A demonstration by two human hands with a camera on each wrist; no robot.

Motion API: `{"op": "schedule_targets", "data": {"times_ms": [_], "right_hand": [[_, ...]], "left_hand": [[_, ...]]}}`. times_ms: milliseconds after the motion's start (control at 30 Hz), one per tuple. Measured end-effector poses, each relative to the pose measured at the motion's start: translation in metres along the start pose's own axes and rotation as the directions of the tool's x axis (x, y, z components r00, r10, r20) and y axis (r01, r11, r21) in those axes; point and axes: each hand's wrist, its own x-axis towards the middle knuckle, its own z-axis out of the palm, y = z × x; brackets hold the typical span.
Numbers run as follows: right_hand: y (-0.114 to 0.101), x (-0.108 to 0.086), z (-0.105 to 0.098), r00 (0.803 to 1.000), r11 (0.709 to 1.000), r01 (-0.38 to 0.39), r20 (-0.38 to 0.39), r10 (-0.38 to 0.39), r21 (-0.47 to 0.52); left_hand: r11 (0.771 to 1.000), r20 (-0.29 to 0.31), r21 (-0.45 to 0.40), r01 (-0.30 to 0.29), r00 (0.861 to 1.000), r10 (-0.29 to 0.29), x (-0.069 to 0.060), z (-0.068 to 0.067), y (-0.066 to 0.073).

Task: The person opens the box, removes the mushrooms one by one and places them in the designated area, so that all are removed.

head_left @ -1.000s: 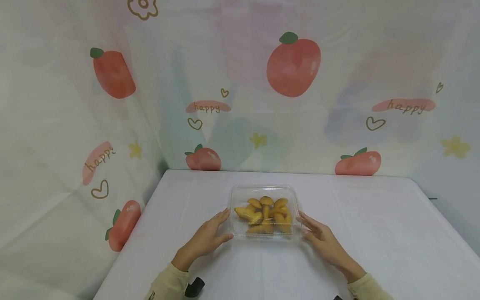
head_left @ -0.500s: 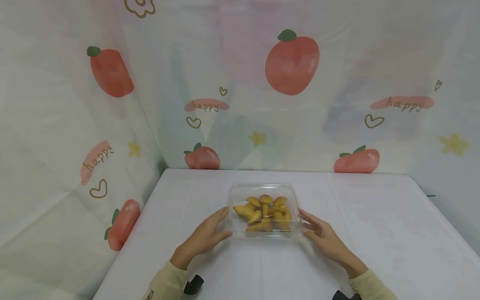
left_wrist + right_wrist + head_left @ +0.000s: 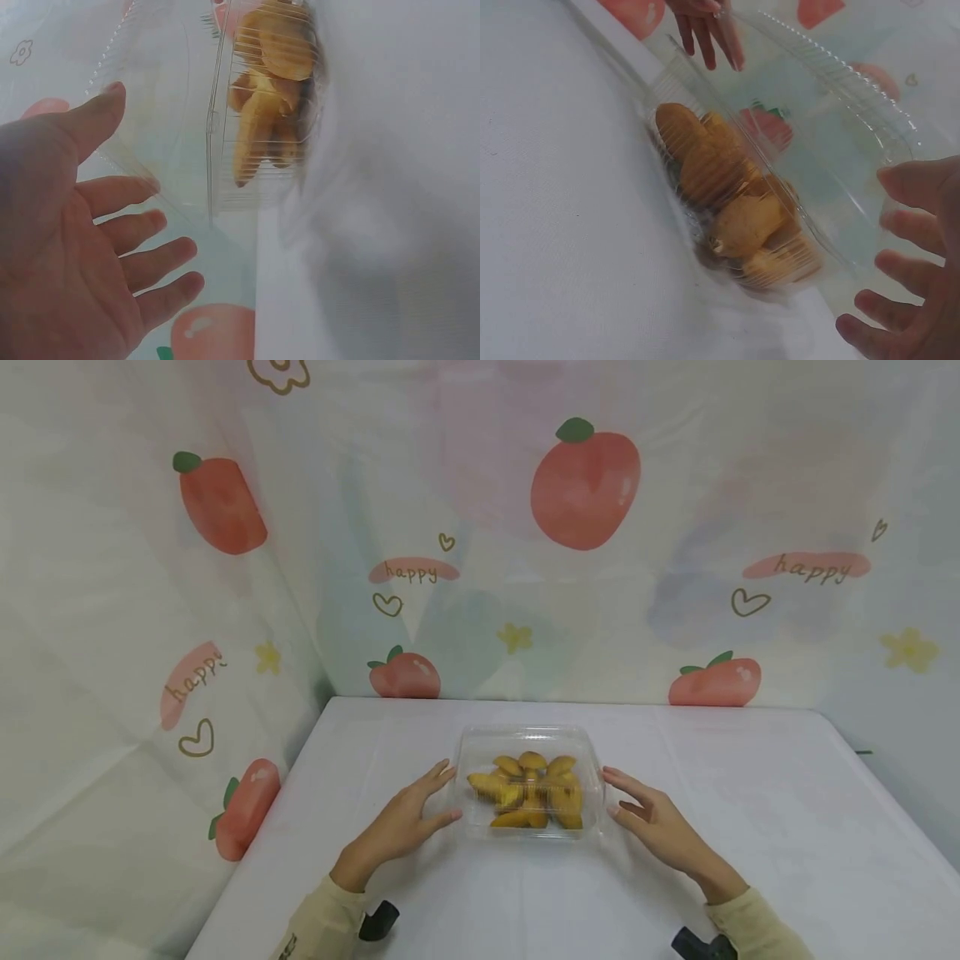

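Observation:
Yellow-brown mushrooms (image 3: 532, 781) lie in a clear plastic clamshell box (image 3: 468, 743) on the table. In both wrist views its clear lid (image 3: 161, 97) slants away from the ridged part (image 3: 667, 86) around the mushrooms. My left hand (image 3: 401, 818) is at the box's left side, fingers extended and spread, thumb toward the front corner. Across from it, my right hand (image 3: 660, 827) has its fingertips at the right side, fingers loosely bent. Neither hand is wrapped round the box. Whether the fingertips touch the plastic is hard to tell.
A white cloth covers the table (image 3: 750, 793). Behind it and on the left hangs a pale curtain (image 3: 480, 485) printed with red fruit. Black wrist devices (image 3: 378, 921) are near both sleeves.
Both hands have drawn slightly outward from the box, and their fingers are more spread. The ridged line across the mushrooms has shifted upward in the head view. The box stays in about the same place.

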Motion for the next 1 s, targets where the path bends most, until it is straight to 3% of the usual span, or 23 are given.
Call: {"op": "schedule_targets", "data": {"times_ms": [333,833,1000], "right_hand": [[-0.007,0.004,-0.003,0.999,0.998,0.044,0.006,-0.044,0.041],[-0.02,0.006,-0.012,1.0,1.0,-0.013,0.002,0.013,-0.026],[-0.023,0.008,-0.014,1.0,1.0,0.011,-0.003,-0.011,-0.028]], "left_hand": [[0.999,-0.033,-0.05,0.007,0.999,-0.009,0.005,-0.007,0.008],[0.996,-0.064,-0.082,0.035,0.997,-0.04,0.004,-0.018,0.019],[0.996,-0.072,-0.085,0.032,0.997,-0.038,0.005,-0.021,0.019]]}}
